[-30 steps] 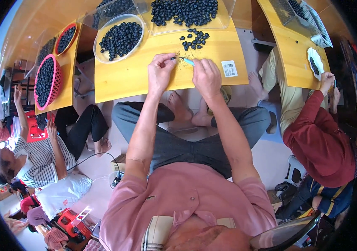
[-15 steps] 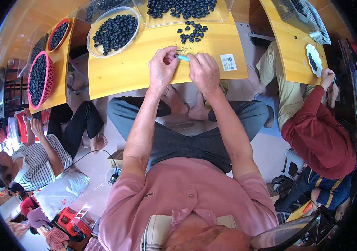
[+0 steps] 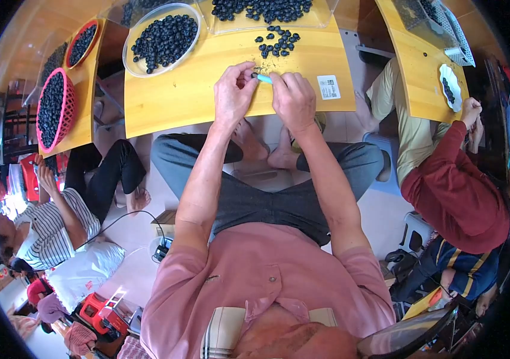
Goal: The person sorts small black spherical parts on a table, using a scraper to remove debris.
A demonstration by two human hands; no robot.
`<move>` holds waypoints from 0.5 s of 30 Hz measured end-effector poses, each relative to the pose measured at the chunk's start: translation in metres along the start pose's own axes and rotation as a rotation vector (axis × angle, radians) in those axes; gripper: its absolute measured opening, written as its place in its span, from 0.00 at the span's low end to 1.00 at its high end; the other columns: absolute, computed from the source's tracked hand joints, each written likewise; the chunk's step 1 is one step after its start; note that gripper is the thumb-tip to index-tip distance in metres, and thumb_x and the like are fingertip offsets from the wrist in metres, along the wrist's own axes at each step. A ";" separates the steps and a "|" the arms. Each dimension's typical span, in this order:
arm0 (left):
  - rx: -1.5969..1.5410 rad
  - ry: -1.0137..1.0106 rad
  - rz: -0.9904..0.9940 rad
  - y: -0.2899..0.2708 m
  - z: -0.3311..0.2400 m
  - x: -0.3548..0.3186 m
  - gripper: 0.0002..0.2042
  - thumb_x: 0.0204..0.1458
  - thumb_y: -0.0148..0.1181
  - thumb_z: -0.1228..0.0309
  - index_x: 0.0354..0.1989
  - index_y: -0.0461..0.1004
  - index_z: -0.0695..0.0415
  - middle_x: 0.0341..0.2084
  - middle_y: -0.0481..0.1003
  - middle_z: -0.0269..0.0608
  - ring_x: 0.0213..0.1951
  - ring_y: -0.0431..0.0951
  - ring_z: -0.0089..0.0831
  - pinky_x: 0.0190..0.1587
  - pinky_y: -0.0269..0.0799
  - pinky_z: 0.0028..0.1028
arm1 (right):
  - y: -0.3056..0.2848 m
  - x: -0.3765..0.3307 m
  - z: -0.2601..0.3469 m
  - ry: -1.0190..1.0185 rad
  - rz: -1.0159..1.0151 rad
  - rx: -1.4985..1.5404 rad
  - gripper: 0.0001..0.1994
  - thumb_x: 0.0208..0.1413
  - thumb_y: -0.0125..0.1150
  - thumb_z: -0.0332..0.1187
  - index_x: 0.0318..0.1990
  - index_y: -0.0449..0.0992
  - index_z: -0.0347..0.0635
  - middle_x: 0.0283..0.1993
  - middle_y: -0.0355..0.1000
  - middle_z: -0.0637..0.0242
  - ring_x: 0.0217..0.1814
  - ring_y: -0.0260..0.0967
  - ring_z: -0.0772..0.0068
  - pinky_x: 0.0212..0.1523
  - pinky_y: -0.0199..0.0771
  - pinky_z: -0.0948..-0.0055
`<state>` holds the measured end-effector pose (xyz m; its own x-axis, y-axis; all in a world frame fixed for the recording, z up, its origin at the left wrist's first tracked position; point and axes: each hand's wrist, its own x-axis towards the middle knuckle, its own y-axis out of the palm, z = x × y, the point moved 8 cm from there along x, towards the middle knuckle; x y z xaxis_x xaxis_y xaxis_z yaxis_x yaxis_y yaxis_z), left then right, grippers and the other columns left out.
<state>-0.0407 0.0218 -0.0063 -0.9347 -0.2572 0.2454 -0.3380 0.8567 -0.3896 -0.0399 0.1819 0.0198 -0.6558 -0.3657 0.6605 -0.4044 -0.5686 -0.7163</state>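
Near the frame's upper centre, the left hand (image 3: 232, 93) pinched a dark bead (image 3: 254, 75), thumb against fingers; the right hand (image 3: 294, 99) was clamped on a turquoise stick (image 3: 263, 78). Loose beads (image 3: 277, 43) lay just above, below a clear tray (image 3: 322, 23); a clear bowl (image 3: 141, 70) stood upper left, a white label (image 3: 328, 87) right.

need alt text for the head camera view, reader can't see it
A person's left hand pinches a dark bead-like piece while the right hand holds a light blue tool to it, over a yellow table. Loose pieces and a round clear tray of them lie beyond; other people sit on both sides.
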 end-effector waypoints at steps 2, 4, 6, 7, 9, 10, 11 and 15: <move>0.000 -0.012 -0.001 0.000 0.000 -0.001 0.18 0.54 0.74 0.79 0.54 0.82 0.61 0.36 0.82 0.35 0.38 0.81 0.20 0.46 0.80 0.24 | 0.000 0.000 -0.001 0.003 -0.001 0.003 0.11 0.52 0.66 0.28 0.44 0.82 0.43 0.32 0.68 0.66 0.37 0.71 0.62 0.39 0.73 0.61; -0.068 -0.062 0.006 0.001 0.004 0.000 0.18 0.54 0.74 0.79 0.54 0.81 0.62 0.37 0.82 0.35 0.38 0.81 0.20 0.47 0.80 0.24 | 0.000 0.001 -0.001 0.012 -0.007 0.022 0.11 0.51 0.65 0.27 0.43 0.82 0.43 0.32 0.68 0.65 0.38 0.72 0.61 0.40 0.74 0.60; -0.135 -0.113 0.013 0.002 0.009 -0.001 0.18 0.55 0.74 0.80 0.55 0.80 0.62 0.38 0.82 0.35 0.39 0.81 0.20 0.47 0.80 0.23 | 0.001 0.001 -0.002 0.034 0.011 0.017 0.11 0.51 0.65 0.27 0.43 0.81 0.43 0.32 0.68 0.65 0.38 0.72 0.61 0.40 0.75 0.60; -0.179 -0.109 0.002 0.001 0.010 -0.001 0.19 0.55 0.73 0.81 0.55 0.79 0.63 0.37 0.82 0.35 0.38 0.81 0.20 0.47 0.80 0.23 | 0.002 0.001 -0.004 0.057 0.029 0.010 0.10 0.51 0.64 0.26 0.42 0.81 0.43 0.32 0.68 0.64 0.38 0.72 0.60 0.41 0.75 0.59; -0.224 -0.105 -0.008 0.000 0.012 -0.002 0.19 0.55 0.72 0.82 0.56 0.78 0.63 0.37 0.81 0.35 0.38 0.81 0.20 0.46 0.81 0.22 | 0.002 0.002 -0.006 0.083 0.026 -0.001 0.10 0.51 0.64 0.26 0.42 0.81 0.42 0.32 0.68 0.64 0.39 0.72 0.60 0.41 0.75 0.59; -0.235 -0.095 -0.023 -0.001 0.013 -0.002 0.20 0.55 0.72 0.82 0.56 0.77 0.63 0.37 0.82 0.35 0.38 0.81 0.20 0.46 0.81 0.23 | 0.002 0.002 -0.008 0.108 0.025 -0.011 0.09 0.50 0.64 0.26 0.41 0.81 0.42 0.32 0.68 0.64 0.39 0.73 0.59 0.40 0.75 0.59; -0.246 -0.084 -0.038 -0.003 0.013 -0.002 0.20 0.55 0.73 0.82 0.56 0.77 0.63 0.36 0.82 0.36 0.38 0.81 0.20 0.47 0.81 0.23 | 0.002 0.003 -0.008 0.109 0.025 -0.011 0.09 0.50 0.64 0.26 0.41 0.81 0.42 0.32 0.68 0.64 0.39 0.73 0.59 0.40 0.75 0.59; -0.226 -0.080 -0.051 -0.001 0.009 -0.002 0.20 0.54 0.73 0.82 0.56 0.76 0.63 0.36 0.82 0.36 0.38 0.82 0.21 0.46 0.81 0.23 | 0.001 0.002 -0.007 0.088 0.016 0.001 0.10 0.51 0.64 0.26 0.42 0.82 0.42 0.32 0.68 0.64 0.39 0.73 0.59 0.40 0.75 0.59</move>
<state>-0.0395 0.0174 -0.0139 -0.9257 -0.3301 0.1849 -0.3607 0.9175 -0.1678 -0.0457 0.1857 0.0184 -0.7157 -0.3082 0.6267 -0.3929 -0.5642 -0.7262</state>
